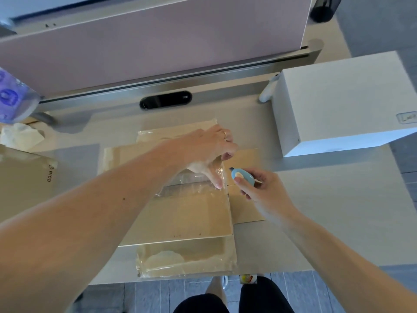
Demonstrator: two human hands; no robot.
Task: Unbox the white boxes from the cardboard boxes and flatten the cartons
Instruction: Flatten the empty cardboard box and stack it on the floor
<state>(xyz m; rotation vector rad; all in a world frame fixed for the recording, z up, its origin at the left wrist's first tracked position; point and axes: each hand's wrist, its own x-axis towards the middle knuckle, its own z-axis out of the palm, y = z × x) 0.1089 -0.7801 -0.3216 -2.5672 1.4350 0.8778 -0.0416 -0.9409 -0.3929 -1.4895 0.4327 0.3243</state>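
Pale tabletop (316,211) carries one white box (338,105) out at two o'clock and a carton (187,215) nearly flat at centre, where the left grip (209,152) pinches clear tape (191,184) and the right grip (257,190) holds a blue cutter (243,177); a second carton (22,177) at nine o'clock probably remains.

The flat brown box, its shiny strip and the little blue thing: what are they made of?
The flat carton looks like matte brown cardboard, creased at its folds. The shiny strip seems clear plastic tape: it glints and wrinkles. The blue cutter in the right hand looks like smooth hard plastic; its blade is too small to tell.
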